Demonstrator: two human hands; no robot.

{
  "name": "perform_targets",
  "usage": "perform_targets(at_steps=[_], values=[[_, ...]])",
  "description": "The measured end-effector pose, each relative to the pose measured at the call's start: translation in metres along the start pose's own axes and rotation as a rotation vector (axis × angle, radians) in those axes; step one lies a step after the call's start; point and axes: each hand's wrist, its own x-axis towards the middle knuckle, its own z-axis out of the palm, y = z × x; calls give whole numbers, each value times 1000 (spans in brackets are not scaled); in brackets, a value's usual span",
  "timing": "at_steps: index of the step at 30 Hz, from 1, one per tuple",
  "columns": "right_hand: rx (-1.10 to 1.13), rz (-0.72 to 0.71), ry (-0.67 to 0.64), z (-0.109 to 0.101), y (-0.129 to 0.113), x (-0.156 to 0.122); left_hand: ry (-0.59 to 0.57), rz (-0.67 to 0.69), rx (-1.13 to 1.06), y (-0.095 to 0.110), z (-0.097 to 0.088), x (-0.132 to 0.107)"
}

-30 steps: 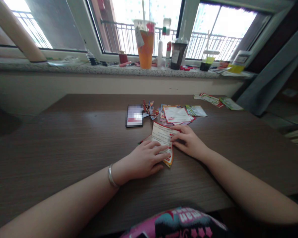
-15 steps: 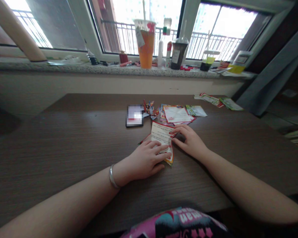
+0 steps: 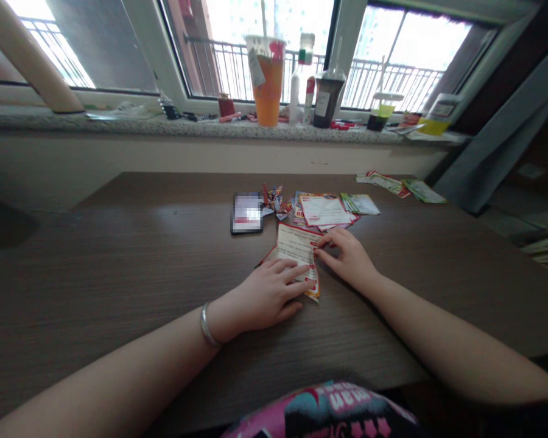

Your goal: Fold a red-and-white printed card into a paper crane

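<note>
A folded white and red printed paper (image 3: 296, 249) lies on the dark wooden table (image 3: 119, 255) in front of me. My left hand (image 3: 265, 295) rests flat on its lower left part, fingers stretched over the sheet. My right hand (image 3: 347, 258) lies at the paper's right edge, its fingertips pressing along the fold. Neither hand lifts the sheet.
Behind the paper lie a stack of printed leaflets (image 3: 324, 211), small folded paper figures (image 3: 274, 201) and a phone (image 3: 247, 213). More leaflets (image 3: 383, 181) sit at the far right. The windowsill (image 3: 119, 126) holds an orange drink cup (image 3: 268, 79), bottles and a dark cup (image 3: 326, 97).
My right hand's fingers have slid a little up along the paper's right edge. The paper's shape has narrowed slightly. My left hand has stayed put.
</note>
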Motion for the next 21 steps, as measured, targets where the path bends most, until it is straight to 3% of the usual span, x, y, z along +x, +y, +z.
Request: perform_targets(at_steps=[10, 21], values=[[-41, -92, 46, -3, -8, -2, 4, -4, -6, -1, 2, 0], [-234, -239, -54, -16, -23, -4, -11, -20, -46, -5, 5, 0]])
